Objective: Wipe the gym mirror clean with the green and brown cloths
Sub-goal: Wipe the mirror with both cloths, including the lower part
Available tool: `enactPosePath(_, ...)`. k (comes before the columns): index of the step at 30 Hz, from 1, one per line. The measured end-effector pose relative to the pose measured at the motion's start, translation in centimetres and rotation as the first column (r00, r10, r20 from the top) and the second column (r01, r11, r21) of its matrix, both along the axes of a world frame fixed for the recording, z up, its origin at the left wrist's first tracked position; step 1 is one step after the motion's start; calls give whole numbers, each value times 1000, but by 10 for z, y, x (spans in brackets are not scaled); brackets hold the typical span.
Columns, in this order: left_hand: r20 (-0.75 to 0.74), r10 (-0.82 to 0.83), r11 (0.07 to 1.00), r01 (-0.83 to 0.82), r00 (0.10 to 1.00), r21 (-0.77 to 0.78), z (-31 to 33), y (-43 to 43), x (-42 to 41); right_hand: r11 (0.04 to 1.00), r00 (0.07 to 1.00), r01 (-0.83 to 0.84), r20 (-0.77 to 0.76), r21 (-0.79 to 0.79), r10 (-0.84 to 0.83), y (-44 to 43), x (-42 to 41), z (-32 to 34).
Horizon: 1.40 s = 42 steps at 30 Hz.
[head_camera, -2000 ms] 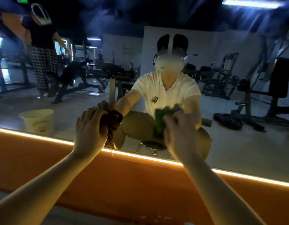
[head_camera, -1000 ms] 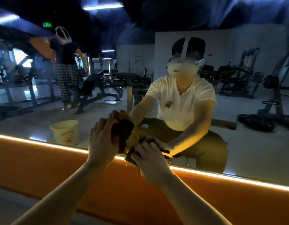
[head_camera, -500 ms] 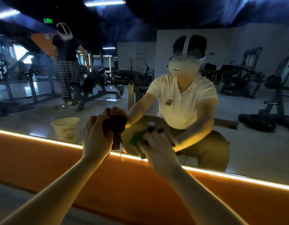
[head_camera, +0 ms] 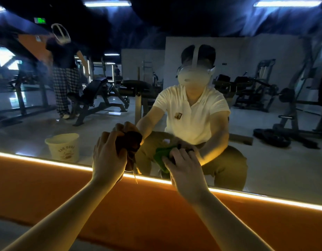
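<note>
The gym mirror (head_camera: pixel 276 160) fills the wall ahead above a glowing strip. My left hand (head_camera: pixel 108 157) grips the bunched brown cloth (head_camera: pixel 132 144) and holds it against the glass near the mirror's lower edge; a loose thread hangs down from it. Just to the right, my right hand (head_camera: pixel 185 168) presses the green cloth (head_camera: pixel 161 156) onto the glass, fingers curled over it. Most of the green cloth is hidden behind that hand. Both hands sit close together, low on the mirror.
An orange wall panel (head_camera: pixel 48 187) runs below the lit strip (head_camera: pixel 265 198). The mirror reflects me seated, a pale bucket (head_camera: pixel 63 147), a standing person in checked trousers (head_camera: pixel 63 91), weight benches and machines.
My right hand with the green cloth slid down and left toward the left hand, then slightly back right. The left hand with the brown cloth has stayed almost in place.
</note>
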<state>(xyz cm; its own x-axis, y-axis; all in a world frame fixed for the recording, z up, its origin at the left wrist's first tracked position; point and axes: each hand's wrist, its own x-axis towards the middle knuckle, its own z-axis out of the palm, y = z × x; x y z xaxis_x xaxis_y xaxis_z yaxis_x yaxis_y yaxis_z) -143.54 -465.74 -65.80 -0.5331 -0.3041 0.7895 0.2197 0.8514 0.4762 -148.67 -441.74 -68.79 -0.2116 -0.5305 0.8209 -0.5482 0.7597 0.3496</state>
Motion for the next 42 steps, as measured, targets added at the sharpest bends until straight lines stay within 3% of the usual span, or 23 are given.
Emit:
enactPosePath(4,9,-26,1000,26,1000,-17,-1,-4,-4,970,993,115,24,-215,-112,-1,-4,38)
enactPosePath(9,-5,-33,999,33,999,9,-3,-1,-2,995,998,69,-6,-77,-70,-13,-2,-1)
enactPosePath(13,-21,-56,998,56,998,-23,-2,-4,-4,969,992,122,-11,-215,-127,-10,-1,34)
enactPosePath(17,-18,-87,996,86,996,-30,-6,-8,-4,997,999,37,38,-75,-35,-17,-8,-23)
enactPosePath(19,-19,-105,994,105,994,-26,-6,-9,-3,995,997,19,72,-95,-12,-22,-10,-16)
enactPosePath(23,-21,-121,991,120,992,-60,-3,-11,-5,968,989,149,32,-200,-145,-19,1,31)
enactPosePath(28,-24,-133,991,132,991,-29,-6,-11,-5,995,996,70,-41,-67,-73,1,0,-5)
enactPosePath(30,-27,-138,990,137,990,-31,-5,-12,-6,988,992,108,-48,-114,-114,0,3,5)
enactPosePath(35,-44,-147,987,144,988,-65,-6,-15,-9,893,975,189,-27,-407,-219,-30,2,38)
enactPosePath(37,-53,-157,986,153,986,-71,-7,-17,-9,932,991,124,-10,-342,-135,-41,1,18)
enactPosePath(40,-67,-190,981,186,980,-60,-6,-19,-10,997,999,32,30,72,-34,-43,6,-25)
enactPosePath(42,-70,-198,979,194,978,-62,-7,-19,-11,984,999,0,49,178,-9,-28,8,-18)
